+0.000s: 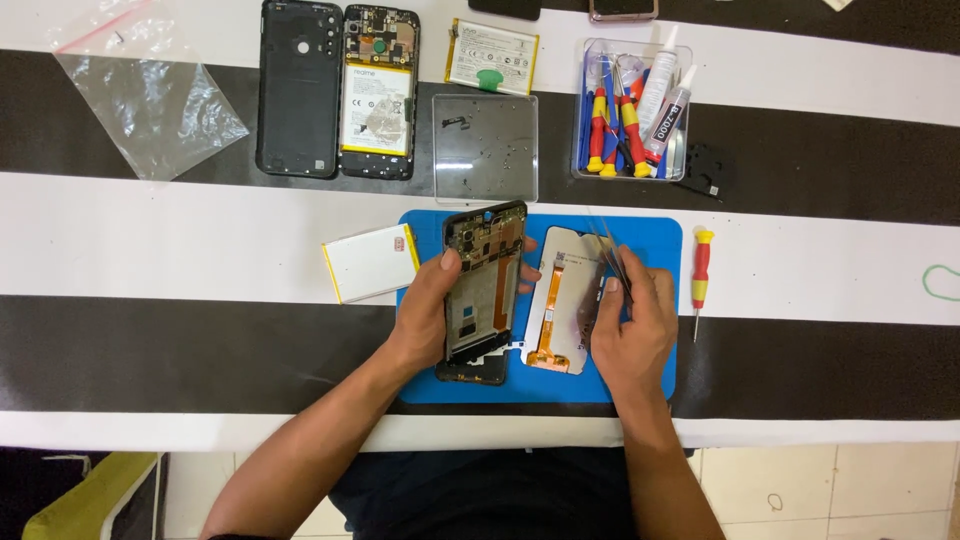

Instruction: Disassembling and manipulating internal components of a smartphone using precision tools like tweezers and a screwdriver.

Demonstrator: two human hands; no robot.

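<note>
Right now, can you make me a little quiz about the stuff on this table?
1. True or false: the left hand holds the phone frame.
2. What thin tool is in the right hand? A tweezers, B hammer, C spoon.
3. What colour is the mat under the screen panel?

Key: 1 true. 2 A, the tweezers. 3 blue.

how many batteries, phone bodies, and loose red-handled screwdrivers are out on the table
batteries: 2, a white one beside the left hand, one up top
phone bodies: 3, a frame in the left hand, an opened phone, a back cover
loose screwdrivers: 1, beside the right hand
total: 6
</note>
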